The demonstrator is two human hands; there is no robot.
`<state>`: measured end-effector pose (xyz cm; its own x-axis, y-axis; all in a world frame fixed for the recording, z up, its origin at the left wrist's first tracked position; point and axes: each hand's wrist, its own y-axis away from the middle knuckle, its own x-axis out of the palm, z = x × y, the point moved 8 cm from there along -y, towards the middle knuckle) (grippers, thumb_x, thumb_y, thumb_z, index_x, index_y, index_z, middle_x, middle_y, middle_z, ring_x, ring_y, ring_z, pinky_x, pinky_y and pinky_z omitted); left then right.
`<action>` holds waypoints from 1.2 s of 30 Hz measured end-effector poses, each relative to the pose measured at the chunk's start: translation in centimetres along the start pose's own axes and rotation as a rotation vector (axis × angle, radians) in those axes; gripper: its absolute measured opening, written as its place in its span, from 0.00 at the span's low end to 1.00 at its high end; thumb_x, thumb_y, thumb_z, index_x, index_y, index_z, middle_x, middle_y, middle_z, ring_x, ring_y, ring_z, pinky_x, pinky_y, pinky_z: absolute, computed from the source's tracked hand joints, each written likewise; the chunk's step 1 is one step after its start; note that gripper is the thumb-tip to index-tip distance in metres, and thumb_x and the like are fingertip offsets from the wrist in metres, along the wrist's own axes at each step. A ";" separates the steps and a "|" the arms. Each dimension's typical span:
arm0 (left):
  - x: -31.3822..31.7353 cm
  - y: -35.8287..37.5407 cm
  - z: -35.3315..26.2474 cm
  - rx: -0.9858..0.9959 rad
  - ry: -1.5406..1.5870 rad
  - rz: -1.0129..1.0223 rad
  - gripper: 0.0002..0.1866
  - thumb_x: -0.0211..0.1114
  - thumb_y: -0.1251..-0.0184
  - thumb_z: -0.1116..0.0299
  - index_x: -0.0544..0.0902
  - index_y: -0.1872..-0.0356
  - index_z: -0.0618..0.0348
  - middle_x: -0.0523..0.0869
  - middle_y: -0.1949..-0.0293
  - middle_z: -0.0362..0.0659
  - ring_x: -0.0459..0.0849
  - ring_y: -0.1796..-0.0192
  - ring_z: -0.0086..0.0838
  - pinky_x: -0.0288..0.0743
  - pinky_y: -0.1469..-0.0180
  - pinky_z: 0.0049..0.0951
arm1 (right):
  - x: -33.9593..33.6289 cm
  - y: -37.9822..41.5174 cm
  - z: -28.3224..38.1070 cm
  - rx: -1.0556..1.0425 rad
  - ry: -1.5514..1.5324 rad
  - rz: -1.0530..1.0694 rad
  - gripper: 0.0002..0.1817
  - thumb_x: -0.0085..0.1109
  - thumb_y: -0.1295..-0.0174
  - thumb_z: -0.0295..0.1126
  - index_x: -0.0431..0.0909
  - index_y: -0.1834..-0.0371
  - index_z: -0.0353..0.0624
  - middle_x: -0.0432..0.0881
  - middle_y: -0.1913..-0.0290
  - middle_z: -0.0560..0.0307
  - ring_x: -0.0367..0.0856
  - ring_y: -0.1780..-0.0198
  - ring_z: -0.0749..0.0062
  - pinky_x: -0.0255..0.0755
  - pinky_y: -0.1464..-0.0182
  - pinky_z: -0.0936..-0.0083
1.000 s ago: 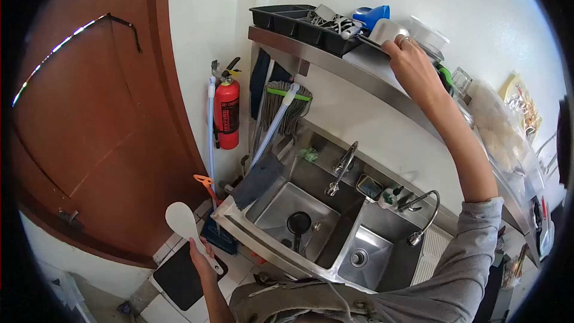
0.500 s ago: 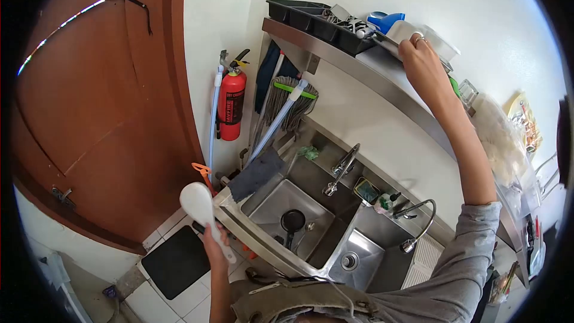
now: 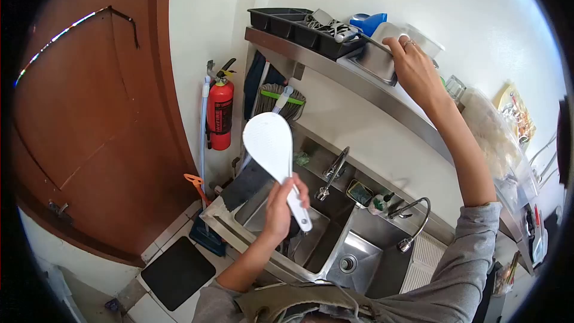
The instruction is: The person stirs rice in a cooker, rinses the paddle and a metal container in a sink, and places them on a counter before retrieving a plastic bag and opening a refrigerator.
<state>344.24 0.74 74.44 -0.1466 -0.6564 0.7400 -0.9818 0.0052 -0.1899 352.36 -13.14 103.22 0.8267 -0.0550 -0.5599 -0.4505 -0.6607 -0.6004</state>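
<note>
My left hand (image 3: 280, 208) is closed around the handle of a white rice paddle (image 3: 268, 142), whose broad head points up over the sink (image 3: 353, 234). Up at the shelf (image 3: 335, 54), my right hand (image 3: 418, 72) has its fingers closed on the edge of a rectangular stainless steel pan (image 3: 373, 63). The pan sits at the shelf's front, tilted slightly. Beside it are a black divided tray (image 3: 287, 24) with metal utensils and a blue plastic object (image 3: 369, 23). A pale plastic tub (image 3: 427, 40) stands behind my right hand.
Faucets (image 3: 338, 167) rise behind the double sink. A red fire extinguisher (image 3: 220, 113) and a mop (image 3: 281, 101) stand left, near a brown door (image 3: 89, 143). A black mat (image 3: 178, 272) lies on the floor. Plastic bags (image 3: 487, 131) rest on the shelf's right.
My left hand has brought the rice paddle up and right, now in front of the sink. On the shelf, the steel pan has tipped toward me, showing more of its side.
</note>
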 end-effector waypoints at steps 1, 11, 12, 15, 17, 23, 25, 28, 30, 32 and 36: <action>1.2 -0.3 0.1 0.004 0.015 0.038 0.11 0.46 0.29 0.60 0.68 0.64 0.58 0.73 0.76 0.42 0.73 0.74 0.24 0.69 0.69 0.24 | 0.1 0.0 -0.2 -0.008 -0.002 -0.025 0.09 0.46 0.50 0.16 0.70 0.65 0.34 0.71 0.63 0.45 0.75 0.57 0.54 0.71 0.54 0.66; 6.2 -2.1 -0.3 -0.004 -0.057 0.246 0.10 0.43 0.29 0.63 0.71 0.64 0.55 0.79 0.54 0.55 0.81 0.57 0.31 0.69 0.57 0.26 | -3.4 -0.2 -0.5 -0.021 -0.006 -0.186 0.07 0.48 0.50 0.18 0.71 0.66 0.35 0.74 0.68 0.47 0.77 0.63 0.54 0.73 0.59 0.64; 6.8 -2.2 -0.7 -0.001 -0.059 0.268 0.10 0.43 0.29 0.62 0.70 0.64 0.55 0.78 0.52 0.55 0.81 0.57 0.31 0.69 0.56 0.26 | -4.2 -0.2 -0.7 -0.011 -0.014 -0.231 0.07 0.48 0.49 0.19 0.71 0.66 0.36 0.75 0.69 0.48 0.77 0.64 0.54 0.73 0.61 0.64; 6.8 -2.2 -1.3 0.015 -0.058 0.311 0.11 0.43 0.29 0.61 0.71 0.63 0.56 0.79 0.54 0.55 0.81 0.58 0.32 0.69 0.56 0.26 | -7.5 0.4 -0.5 0.022 -0.076 -0.331 0.06 0.52 0.48 0.20 0.73 0.66 0.39 0.76 0.71 0.51 0.78 0.67 0.56 0.74 0.64 0.64; 5.8 -2.1 -1.6 0.001 -0.055 0.302 0.11 0.44 0.29 0.61 0.71 0.63 0.56 0.80 0.57 0.54 0.81 0.60 0.32 0.71 0.56 0.28 | -10.5 1.6 -0.5 0.084 -0.195 -0.454 0.07 0.55 0.49 0.20 0.75 0.67 0.40 0.76 0.70 0.52 0.80 0.69 0.60 0.74 0.66 0.68; 0.8 -0.6 -2.6 -0.024 -0.158 0.132 0.12 0.48 0.30 0.63 0.72 0.58 0.61 0.81 0.67 0.48 0.82 0.64 0.31 0.76 0.58 0.31 | -15.0 6.3 0.1 0.279 -0.501 -0.567 0.07 0.60 0.47 0.19 0.75 0.66 0.36 0.75 0.72 0.59 0.74 0.71 0.79 0.70 0.65 0.84; -0.2 0.5 -3.5 -0.009 -0.193 0.121 0.12 0.47 0.30 0.64 0.72 0.57 0.63 0.81 0.68 0.49 0.82 0.64 0.32 0.76 0.58 0.31 | -13.7 7.7 0.4 0.348 -0.756 -0.534 0.06 0.60 0.44 0.21 0.71 0.68 0.34 0.71 0.73 0.64 0.71 0.69 0.85 0.67 0.65 0.86; 0.3 3.3 -4.9 -0.004 -0.272 0.269 0.13 0.47 0.30 0.65 0.72 0.56 0.65 0.82 0.69 0.52 0.83 0.64 0.36 0.76 0.58 0.32 | -8.5 10.0 3.6 0.531 -0.938 -0.446 0.08 0.59 0.42 0.24 0.68 0.69 0.37 0.70 0.75 0.65 0.67 0.72 0.86 0.63 0.69 0.88; 0.6 5.3 -5.2 -0.082 -0.287 0.333 0.15 0.47 0.31 0.65 0.71 0.54 0.68 0.82 0.68 0.56 0.84 0.63 0.40 0.77 0.58 0.34 | -3.6 11.8 6.6 0.706 -1.119 -0.299 0.08 0.58 0.40 0.27 0.68 0.69 0.39 0.69 0.76 0.66 0.65 0.73 0.89 0.58 0.75 0.89; 0.1 7.2 -4.6 -0.217 -0.212 0.386 0.16 0.47 0.31 0.65 0.71 0.53 0.70 0.83 0.67 0.58 0.84 0.62 0.43 0.79 0.59 0.35 | 1.6 13.8 10.9 0.819 -1.345 -0.213 0.07 0.57 0.38 0.29 0.67 0.68 0.41 0.69 0.75 0.66 0.65 0.72 0.91 0.57 0.78 0.89; -2.9 10.1 -2.4 -0.339 -0.094 0.131 0.17 0.47 0.29 0.62 0.70 0.51 0.68 0.83 0.63 0.55 0.85 0.60 0.38 0.80 0.59 0.32 | 8.3 18.1 23.3 0.984 -1.931 -0.091 0.05 0.54 0.37 0.29 0.68 0.63 0.43 0.73 0.69 0.65 0.70 0.69 0.88 0.68 0.74 0.87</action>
<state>334.47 4.55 71.90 -0.2774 -0.6998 0.6582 -0.9420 0.3329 -0.0430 343.23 -8.12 74.43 -0.1377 0.9816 0.1321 -0.9437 -0.0895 -0.3185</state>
